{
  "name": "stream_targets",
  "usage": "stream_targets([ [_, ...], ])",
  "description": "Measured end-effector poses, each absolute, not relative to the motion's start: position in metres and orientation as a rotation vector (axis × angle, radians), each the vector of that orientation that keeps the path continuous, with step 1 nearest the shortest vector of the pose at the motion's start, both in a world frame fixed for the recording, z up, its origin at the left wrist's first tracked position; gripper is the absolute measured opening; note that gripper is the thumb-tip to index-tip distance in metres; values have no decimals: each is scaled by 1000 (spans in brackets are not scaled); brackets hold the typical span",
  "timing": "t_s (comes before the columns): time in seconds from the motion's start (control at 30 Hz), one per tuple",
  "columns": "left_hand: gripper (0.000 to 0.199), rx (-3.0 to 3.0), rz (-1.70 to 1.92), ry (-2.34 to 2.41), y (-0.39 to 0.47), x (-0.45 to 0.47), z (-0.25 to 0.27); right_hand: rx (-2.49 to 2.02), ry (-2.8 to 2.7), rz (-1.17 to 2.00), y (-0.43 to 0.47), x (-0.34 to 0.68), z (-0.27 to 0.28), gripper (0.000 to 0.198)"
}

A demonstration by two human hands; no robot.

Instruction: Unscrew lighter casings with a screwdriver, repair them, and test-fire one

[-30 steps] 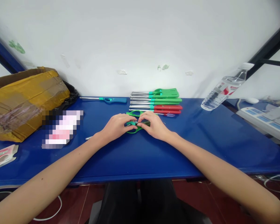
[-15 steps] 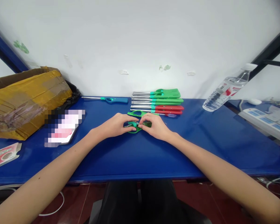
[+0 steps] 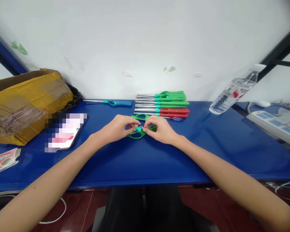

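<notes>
Near the middle of the table, my left hand point(image 3: 122, 128) pinches a small teal plastic part point(image 3: 138, 129) between thumb and fingers. Facing it, my right hand point(image 3: 161, 129) closes thumb and forefinger by thin wires beside that part; what its fingertips hold is too small to make out. Below both hands lies an opened green lighter casing point(image 3: 135, 135), partly hidden by my fingers. A second green casing half point(image 3: 143, 116) lies just behind. Farther back, several long-necked lighters with green handles point(image 3: 176, 96) and red handles point(image 3: 175, 111) lie stacked, and a screwdriver point(image 3: 176, 118) rests in front.
A blue long-necked lighter point(image 3: 120, 103) lies by the wall. At left are a taped cardboard box point(image 3: 26, 109), a phone point(image 3: 69, 132) and a printed card point(image 3: 4, 161). A water bottle point(image 3: 234, 91) stands at right, near a white device point(image 3: 275, 125) beyond the blue table point(image 3: 140, 167).
My left hand has shifted slightly left, and the teal part now shows turned between its fingers. My right hand stays almost in place. The whole view has moved a little.
</notes>
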State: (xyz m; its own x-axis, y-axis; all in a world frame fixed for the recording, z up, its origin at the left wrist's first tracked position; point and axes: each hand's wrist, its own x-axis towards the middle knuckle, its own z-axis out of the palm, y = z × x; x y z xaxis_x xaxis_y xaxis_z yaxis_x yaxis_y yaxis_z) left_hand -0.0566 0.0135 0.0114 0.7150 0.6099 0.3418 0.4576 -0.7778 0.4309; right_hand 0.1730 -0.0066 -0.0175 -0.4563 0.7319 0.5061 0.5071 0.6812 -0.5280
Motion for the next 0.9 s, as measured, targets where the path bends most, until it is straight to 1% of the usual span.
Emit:
stream_targets([
  [0.2, 22, 2709, 580, 780, 8, -53, 11, -953, -2165, 409, -6, 174, -19, 3],
  [0.33, 23, 2720, 617, 778, 9, -53, 7, -950, -2169, 416, -6, 174, -19, 3],
  [0.6, 32, 2741, 712, 827, 8, -50, 4, -948, -2179, 465, -6, 174, -21, 2],
  [0.9, 25, 2769, 688, 755, 10, -54, 6, -960, -2208, 454, -7, 173, -20, 3],
])
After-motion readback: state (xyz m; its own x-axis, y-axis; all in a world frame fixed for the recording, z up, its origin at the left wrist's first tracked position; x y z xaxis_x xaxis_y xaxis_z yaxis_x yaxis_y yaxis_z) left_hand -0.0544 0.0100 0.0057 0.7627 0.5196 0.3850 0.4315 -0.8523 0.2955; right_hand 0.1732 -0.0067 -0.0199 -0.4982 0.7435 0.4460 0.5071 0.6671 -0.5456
